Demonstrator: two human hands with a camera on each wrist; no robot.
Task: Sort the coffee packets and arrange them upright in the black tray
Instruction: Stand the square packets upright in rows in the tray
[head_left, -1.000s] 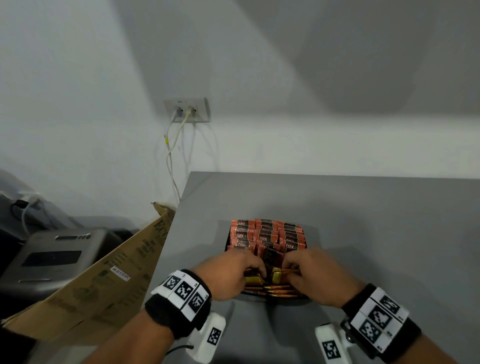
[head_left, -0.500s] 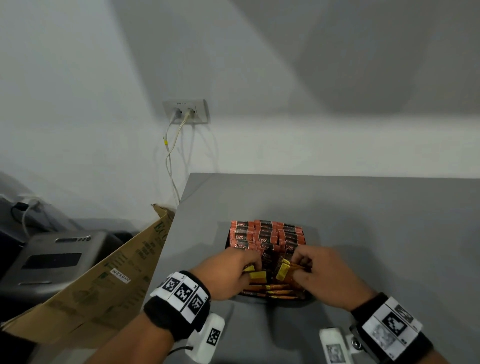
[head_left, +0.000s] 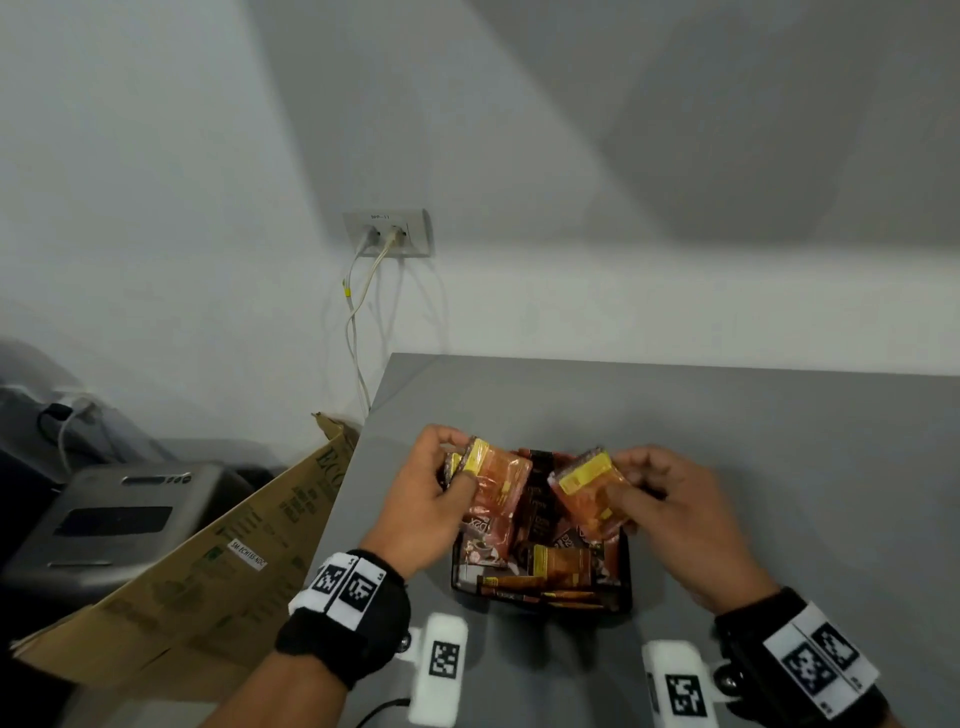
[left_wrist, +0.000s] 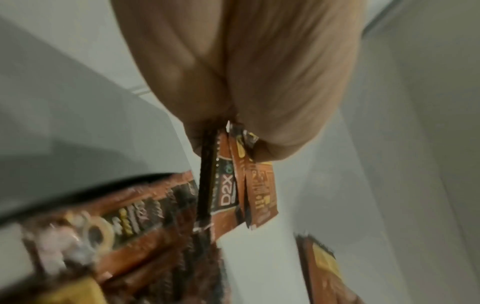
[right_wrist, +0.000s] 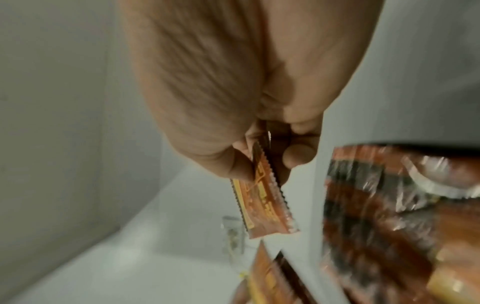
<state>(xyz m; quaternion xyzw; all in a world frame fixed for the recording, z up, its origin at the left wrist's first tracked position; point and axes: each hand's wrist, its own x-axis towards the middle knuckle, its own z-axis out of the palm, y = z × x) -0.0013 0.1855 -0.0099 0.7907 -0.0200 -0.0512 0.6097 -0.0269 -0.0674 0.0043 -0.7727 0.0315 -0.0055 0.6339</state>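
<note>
Nearest me, bottom of the head frame: both wrists with black bands and white tag blocks. My left hand (head_left: 421, 512) sits left of centre, thumb and fingers clamped on a small stack of orange coffee packets (head_left: 496, 480) with a yellow end strip; the left wrist view shows several packets (left_wrist: 241, 185) pinched edge-on, one marked D2X. My right hand (head_left: 670, 512) sits right of centre, pinching another orange packet (head_left: 589, 496) with a yellow end, tilted; the right wrist view shows that packet (right_wrist: 262, 203) between thumb and fingers, serrated edge visible. Both bundles are held above the black tray (head_left: 626, 597), lower centre on the grey table (head_left: 779, 467). Inside the tray, loose packets (head_left: 550, 566) lie flat and jumbled, some dark, some orange. Further left, a cardboard flap (head_left: 208, 561) and a grey machine (head_left: 114, 519) at the left edge. Farthest, upper centre-left: a wall socket (head_left: 387, 234) with cables hanging down.
</note>
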